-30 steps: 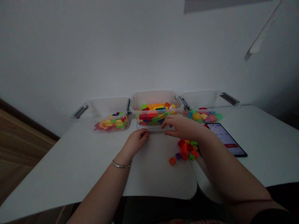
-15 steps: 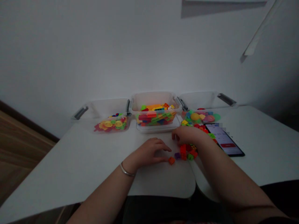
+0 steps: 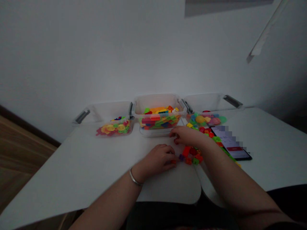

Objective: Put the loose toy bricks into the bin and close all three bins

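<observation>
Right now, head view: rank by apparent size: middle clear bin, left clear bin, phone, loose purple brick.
1. Tie, too close to rank: the middle clear bin and the left clear bin
2. The phone
3. The purple brick

Three plastic bins in row along far edge of table (image 3: 275, 153): left bin (image 3: 114, 127), middle bin (image 3: 158, 102), right bin (image 3: 206, 102). Bricks (image 3: 159, 119) inside middle bin. Loose bricks (image 3: 193, 153) on table before middle bin, spreading right up to phone (image 3: 230, 142), which lies before right bin. Right hand (image 3: 187, 135) just before middle bin, behind loose bricks; left hand (image 3: 155, 159) just left of them.
</observation>
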`<state>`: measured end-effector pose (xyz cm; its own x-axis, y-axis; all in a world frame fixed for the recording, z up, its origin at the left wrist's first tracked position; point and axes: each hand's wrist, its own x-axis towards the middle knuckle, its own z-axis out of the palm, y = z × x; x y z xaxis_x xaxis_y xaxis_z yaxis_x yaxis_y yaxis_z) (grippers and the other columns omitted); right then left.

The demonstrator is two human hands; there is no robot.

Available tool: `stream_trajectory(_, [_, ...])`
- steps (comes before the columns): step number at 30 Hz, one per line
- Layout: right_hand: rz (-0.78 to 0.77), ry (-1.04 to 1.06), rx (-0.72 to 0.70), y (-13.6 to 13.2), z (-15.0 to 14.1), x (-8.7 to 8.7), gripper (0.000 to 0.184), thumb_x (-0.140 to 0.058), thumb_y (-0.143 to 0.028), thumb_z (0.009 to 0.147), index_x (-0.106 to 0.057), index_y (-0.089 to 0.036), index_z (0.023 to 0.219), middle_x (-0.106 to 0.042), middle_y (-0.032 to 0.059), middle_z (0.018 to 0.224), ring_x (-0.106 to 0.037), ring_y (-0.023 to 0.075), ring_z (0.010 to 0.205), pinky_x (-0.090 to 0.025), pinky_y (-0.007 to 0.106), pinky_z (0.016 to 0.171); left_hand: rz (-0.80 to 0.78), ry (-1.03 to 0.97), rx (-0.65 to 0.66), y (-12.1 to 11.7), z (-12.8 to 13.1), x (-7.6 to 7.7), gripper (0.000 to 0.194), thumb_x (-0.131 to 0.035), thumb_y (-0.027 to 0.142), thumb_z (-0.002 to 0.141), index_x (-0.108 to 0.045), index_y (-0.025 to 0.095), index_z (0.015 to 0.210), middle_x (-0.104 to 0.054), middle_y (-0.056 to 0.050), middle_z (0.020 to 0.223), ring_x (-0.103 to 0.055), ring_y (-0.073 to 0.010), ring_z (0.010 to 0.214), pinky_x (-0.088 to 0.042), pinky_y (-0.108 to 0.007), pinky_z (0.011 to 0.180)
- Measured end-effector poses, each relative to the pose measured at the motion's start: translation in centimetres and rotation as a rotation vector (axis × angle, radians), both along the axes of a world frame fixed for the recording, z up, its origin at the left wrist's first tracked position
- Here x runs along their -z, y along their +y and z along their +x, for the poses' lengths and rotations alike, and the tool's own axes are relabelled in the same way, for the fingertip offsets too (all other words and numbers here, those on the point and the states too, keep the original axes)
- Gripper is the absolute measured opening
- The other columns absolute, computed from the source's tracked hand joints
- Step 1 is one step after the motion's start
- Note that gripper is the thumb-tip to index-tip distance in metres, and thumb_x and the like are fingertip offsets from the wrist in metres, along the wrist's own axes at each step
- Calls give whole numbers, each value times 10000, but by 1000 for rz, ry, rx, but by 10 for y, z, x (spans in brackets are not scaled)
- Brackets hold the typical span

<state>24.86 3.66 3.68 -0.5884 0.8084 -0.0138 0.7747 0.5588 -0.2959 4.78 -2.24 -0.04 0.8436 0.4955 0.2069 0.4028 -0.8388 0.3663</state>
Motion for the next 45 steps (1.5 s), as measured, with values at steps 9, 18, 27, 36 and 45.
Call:
stream_trajectory(9, [-23, -92, -23, -3, -4, 0, 311, -621, -27, 723, -745, -211, 939, -744, 83, 991, -693, 263, 901, -533, 376, 824, 32, -45, -6, -4, 2, 1, 411, -611, 214, 867, -593, 238, 1277, -563, -120, 1278, -553, -245, 1114, -458, -397, 957])
stream_trajectory(18, [125, 261, 47, -2, -3, -17, 187, -612, -190, 839, -698, -227, 1000, -726, 24, 904, -646, 171, 767, -502, 291, 704, 72, 30, -80, 2, -3, 2, 178, -607, 236, 879, -682, 213, 1039, -636, -74, 1123, -578, -228, 1026, -456, -387, 912])
stream_trajectory(27, [687, 811, 332, 18, 2, -20, 107, -637, -213, 814, -718, -221, 884, -690, 41, 860, -612, 182, 731, -514, 323, 690, 56, 20, -140, 2, -5, 2, 173, -596, 202, 865, -670, 206, 1022, -635, -66, 1116, -574, -227, 1017, -451, -384, 918])
stream_trajectory(36, [566, 579, 205, 29, -12, -23, 191, -553, -260, 878, -735, -213, 851, -743, 58, 938, -659, 224, 935, -481, 394, 912, -28, -22, -42, -3, -7, -4, 402, -599, 189, 862, -596, 266, 1257, -575, -87, 1266, -538, -235, 1164, -417, -388, 1006])
stream_trajectory(45, [611, 368, 195, 29, -10, -16, 329, -411, -270, 937, -702, -167, 1050, -730, 104, 1024, -626, 271, 984, -445, 449, 944, -21, -26, -67, 0, -5, 0, 327, -588, 148, 861, -627, 237, 1174, -615, -63, 1199, -556, -216, 1112, -420, -370, 984])
